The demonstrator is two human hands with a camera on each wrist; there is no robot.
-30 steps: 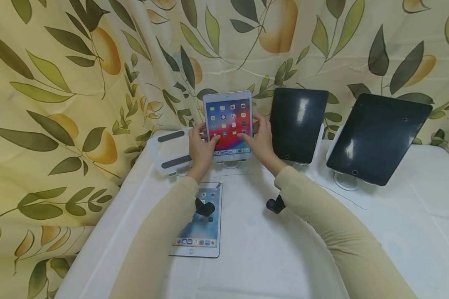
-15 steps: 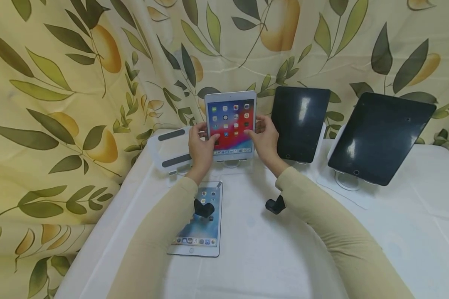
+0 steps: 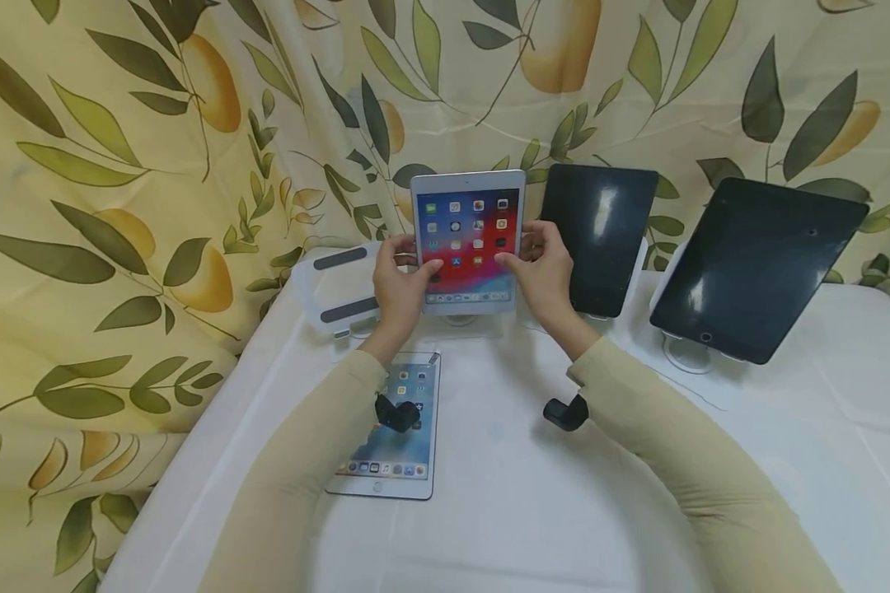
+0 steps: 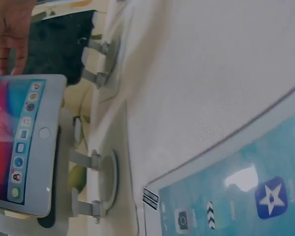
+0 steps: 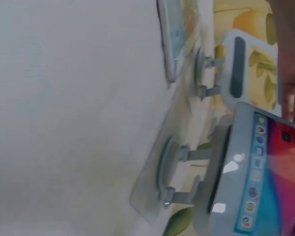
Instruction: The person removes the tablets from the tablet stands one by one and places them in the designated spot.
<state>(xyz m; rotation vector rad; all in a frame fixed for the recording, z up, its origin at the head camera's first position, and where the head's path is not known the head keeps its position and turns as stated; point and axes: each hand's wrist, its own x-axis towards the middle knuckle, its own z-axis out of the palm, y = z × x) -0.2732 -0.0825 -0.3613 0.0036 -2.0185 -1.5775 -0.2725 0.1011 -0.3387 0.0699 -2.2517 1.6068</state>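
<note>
Tablet (image 3: pixel 469 239) portrait-wise, home button (image 4: pixel 44 133) lowermost

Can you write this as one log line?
left hand: grips white iPad; right hand: grips same iPad; stand: behind it; second white iPad: flat on tablecloth; two black tablets: screens dark

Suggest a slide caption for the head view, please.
Left hand and right hand hold a lit tablet beside two dark tablets.

The held tablet (image 3: pixel 469 240) has come nearer the head camera.
</note>
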